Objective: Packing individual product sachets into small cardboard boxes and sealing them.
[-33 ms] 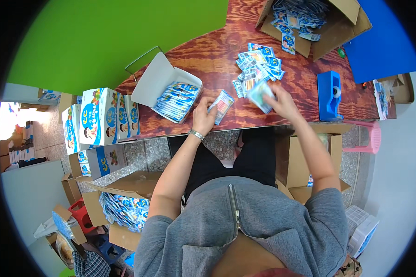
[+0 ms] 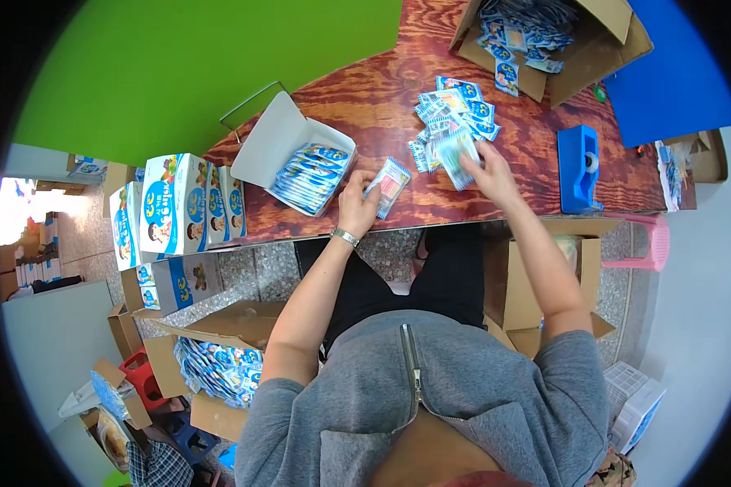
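My left fingers (image 2: pixel 361 180) pinch a packet (image 2: pixel 393 187) near the front edge of the surface (image 2: pixel 382 122); my right fingers (image 2: pixel 487 152) pinch a blurred packet (image 2: pixel 456 158) by the pile (image 2: pixel 455 109), open room between. White box (image 2: pixel 272 138) left, blue tape dispenser (image 2: pixel 574 174) right.

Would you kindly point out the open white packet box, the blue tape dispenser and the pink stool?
Open white packet box (image 2: pixel 270 140): head view, opened lid.
Blue tape dispenser (image 2: pixel 573 168): head view, its body.
Pink stool (image 2: pixel 659 242): head view, its seat.

White lettering on blue ovals was observed on the standing white boxes (image 2: pixel 193 203) at left and on the piled sachets (image 2: pixel 481 112). Print on the sachet in the right hand (image 2: pixel 492 175) was too blurred to read.
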Demonstrator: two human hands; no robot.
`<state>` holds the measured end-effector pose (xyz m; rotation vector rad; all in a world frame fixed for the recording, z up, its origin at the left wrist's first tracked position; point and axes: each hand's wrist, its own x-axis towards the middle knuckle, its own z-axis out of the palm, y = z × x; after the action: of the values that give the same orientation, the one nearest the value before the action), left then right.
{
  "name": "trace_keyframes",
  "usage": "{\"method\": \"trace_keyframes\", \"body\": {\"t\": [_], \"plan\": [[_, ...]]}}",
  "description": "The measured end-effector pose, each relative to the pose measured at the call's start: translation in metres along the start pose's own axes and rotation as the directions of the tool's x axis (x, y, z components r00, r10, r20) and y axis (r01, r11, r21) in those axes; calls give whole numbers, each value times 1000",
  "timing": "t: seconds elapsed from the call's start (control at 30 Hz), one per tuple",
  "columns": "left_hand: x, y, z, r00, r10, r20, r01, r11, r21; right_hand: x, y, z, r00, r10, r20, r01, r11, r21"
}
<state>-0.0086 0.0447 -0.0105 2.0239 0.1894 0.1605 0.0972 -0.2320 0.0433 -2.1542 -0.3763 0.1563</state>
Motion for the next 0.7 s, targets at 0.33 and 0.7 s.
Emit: {"method": "trace_keyframes", "body": {"t": [0.33, 0.7], "plan": [[-11, 5, -5, 995, -71, -68, 66, 995, -68, 17, -20, 58, 963, -244, -116, 220, 957, -188], [19, 32, 0, 968, 201, 148, -197, 980, -39, -7, -51, 41, 670, -604, 432, 710, 690, -137]]}}
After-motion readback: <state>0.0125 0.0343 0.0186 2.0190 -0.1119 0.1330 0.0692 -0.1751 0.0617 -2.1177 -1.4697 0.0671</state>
